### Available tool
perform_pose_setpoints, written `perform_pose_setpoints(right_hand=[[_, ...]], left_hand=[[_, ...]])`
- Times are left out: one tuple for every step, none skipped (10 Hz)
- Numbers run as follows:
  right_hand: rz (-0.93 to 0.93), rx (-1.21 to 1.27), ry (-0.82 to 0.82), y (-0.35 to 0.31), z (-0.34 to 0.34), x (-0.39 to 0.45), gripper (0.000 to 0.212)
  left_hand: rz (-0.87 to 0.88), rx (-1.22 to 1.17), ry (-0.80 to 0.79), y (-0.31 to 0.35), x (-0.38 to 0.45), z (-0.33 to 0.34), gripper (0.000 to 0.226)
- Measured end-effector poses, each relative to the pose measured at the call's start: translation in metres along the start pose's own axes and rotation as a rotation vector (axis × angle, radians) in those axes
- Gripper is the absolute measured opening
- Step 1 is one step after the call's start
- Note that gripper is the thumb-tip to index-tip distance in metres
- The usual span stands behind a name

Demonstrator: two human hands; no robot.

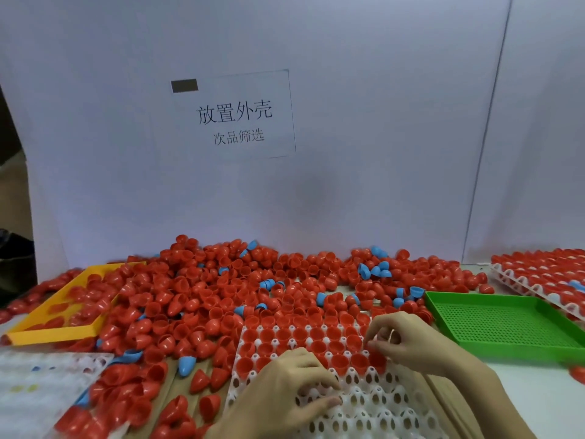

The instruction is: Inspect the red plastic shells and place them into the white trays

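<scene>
Hundreds of red shells (202, 296) lie heaped across the middle of the frame on the tabletop (519, 394), with a few blue shells (375, 270) mixed in, so stock sits within easy reach just above the white tray (373, 403) at lower centre. The tray's upper rows already carry shells seated mouth-up, rounded end down in the cups, long axis upright; the lower rows show bare cups. The right hand (408, 340), right of centre, has its fingers curled down onto a red shell (378, 359) at the end of the last filled row, apparently pinching it into its cup, open mouth upward like its neighbours. The left hand (294, 384) rests on the bare cups below with fingers bent against the plastic, probably steadying the tray; it holds no shell that I can make out. An orange tray (47, 335) at left and a green tray (506, 327) at right flank the work, likely for sorted-out pieces. Another filled tray (519, 282) sits at far right.
</scene>
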State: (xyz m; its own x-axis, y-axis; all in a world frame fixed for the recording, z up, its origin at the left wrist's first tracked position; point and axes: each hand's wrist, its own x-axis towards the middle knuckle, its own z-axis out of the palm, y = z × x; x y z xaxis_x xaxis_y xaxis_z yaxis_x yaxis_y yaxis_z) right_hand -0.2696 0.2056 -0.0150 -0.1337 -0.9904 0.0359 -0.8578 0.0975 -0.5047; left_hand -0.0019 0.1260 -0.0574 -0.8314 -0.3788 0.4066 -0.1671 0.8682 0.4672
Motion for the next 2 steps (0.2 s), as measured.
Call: perform_pose_setpoints(right_hand=[[0.01,0.111,0.072,-0.008,-0.009,-0.017,0.016],[-0.062,0.222,0.199,-0.011,-0.013,-0.058,0.023]], left_hand=[[0.015,0.049,0.013,0.007,0.0,-0.006,0.035],[0.052,0.133,0.072,0.009,-0.02,-0.015,0.033]])
